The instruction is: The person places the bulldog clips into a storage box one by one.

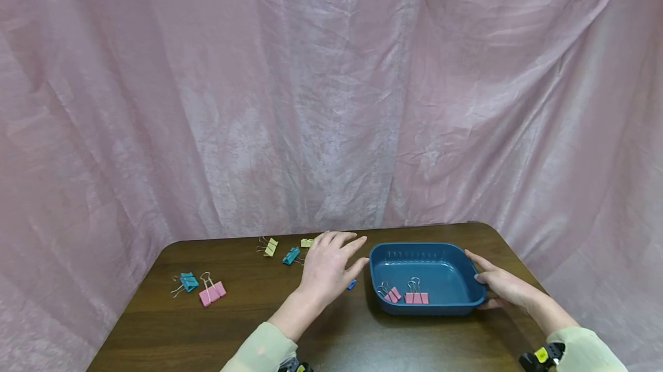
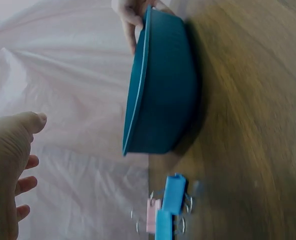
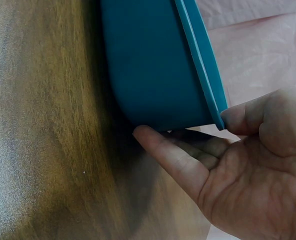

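Two hands work around a blue tray (image 1: 468,294) on the wooden bench (image 1: 248,326). The right hand (image 1: 501,285) holds the tray's right rim, thumb on the edge and fingers curled under its side. The left hand (image 1: 328,265) hovers just left of the tray, fingers spread and holding nothing, with a small blue clip (image 1: 351,284) beneath it. Inside the tray lie two pink binder clips (image 1: 416,296). Farther left of the tray sit yellow clips (image 1: 270,246), teal clips (image 1: 291,255) and a pink clip (image 1: 212,293).
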Motion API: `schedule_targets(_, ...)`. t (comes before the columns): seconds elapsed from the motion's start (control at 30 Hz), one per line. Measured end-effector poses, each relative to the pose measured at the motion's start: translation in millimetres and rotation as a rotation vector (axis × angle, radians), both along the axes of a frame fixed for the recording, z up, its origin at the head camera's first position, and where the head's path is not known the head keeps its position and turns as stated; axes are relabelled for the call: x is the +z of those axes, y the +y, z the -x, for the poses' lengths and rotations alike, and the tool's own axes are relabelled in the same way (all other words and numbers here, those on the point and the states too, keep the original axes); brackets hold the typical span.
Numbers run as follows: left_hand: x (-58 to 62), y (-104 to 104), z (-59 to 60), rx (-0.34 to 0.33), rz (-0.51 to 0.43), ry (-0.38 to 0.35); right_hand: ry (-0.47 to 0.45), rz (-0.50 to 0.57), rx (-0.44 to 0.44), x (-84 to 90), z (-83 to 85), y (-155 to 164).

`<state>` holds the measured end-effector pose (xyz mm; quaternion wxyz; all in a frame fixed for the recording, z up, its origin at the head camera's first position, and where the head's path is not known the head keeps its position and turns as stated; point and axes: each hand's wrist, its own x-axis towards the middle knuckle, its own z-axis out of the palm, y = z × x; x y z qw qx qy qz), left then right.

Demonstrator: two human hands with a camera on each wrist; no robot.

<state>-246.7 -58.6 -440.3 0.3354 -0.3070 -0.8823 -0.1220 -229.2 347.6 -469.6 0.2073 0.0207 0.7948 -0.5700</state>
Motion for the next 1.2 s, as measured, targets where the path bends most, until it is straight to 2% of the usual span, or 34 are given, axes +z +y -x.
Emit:
schedule_targets(0.33, -4.2, -32.4, 4.5, 0.028, -0.071, 0.043, 0.007, -0.027, 0.003, 0.9, -0.1, 0.2)
schedule_targets(0.77, -4.5, -64.0, 1.5, 0.099, -0.037, -0.039, 0.007, -0.024, -0.001, 0.0, 0.1, -0.1)
schedule_targets(1.2, -5.6, -102.1, -2.4, 0.153, -0.072, -0.020, 0.005, -0.013, 0.000, 0.0, -0.7, -0.8)
